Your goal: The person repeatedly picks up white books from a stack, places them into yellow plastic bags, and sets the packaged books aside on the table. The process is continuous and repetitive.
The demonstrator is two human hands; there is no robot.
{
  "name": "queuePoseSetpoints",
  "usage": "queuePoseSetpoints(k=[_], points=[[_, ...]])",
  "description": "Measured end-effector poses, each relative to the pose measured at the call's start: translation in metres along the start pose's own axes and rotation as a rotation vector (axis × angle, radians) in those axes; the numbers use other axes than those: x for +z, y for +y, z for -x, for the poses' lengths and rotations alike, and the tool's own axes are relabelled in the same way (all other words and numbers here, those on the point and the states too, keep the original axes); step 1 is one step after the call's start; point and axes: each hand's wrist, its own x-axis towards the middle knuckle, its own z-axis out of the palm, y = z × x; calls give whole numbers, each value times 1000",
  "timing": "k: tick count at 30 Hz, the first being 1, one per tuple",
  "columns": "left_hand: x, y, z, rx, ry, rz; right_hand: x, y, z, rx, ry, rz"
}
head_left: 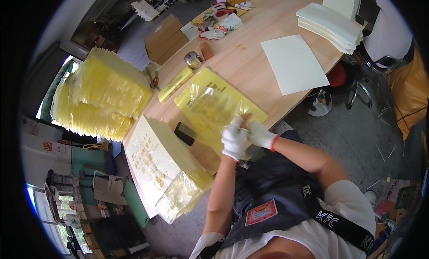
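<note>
A printed yellow plastic bag [203, 96] lies flat and glossy on the table in front of me. My left hand [234, 140], in a white glove, is closed at the bag's near edge and seems to pinch the plastic. Right against it is my right hand [260, 135], gloved in white with a red cuff. Its fingers are bent inward and partly hidden, so what they hold cannot be made out. Bare fingertips show where the two hands meet. A black phone [185, 133] rests left of the bag.
Tall stacks of yellow plastic bags [103, 93] stand left, with a stack of printed white sheets [154, 158] nearer me. Beyond the bag are a yellow roll [175, 84], a metal tin [193, 60] and scissors [154, 82]. White sheets [295, 64] lie right; a stool [348, 82] stands beyond.
</note>
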Motion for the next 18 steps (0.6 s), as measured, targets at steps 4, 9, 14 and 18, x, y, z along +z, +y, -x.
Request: queuePoseSetpoints(k=[4, 9, 14, 18], points=[[24, 57, 44, 640, -152, -293, 21, -20, -10, -91, 16, 170], [39, 37, 62, 429, -226, -250, 8, -6, -1, -114, -83, 219], [0, -56, 47, -80, 32, -279, -56, 46, 24, -195, 132, 87], [-4, -99, 59, -241, 49, -72, -133, 178, 0, 143, 926, 620]])
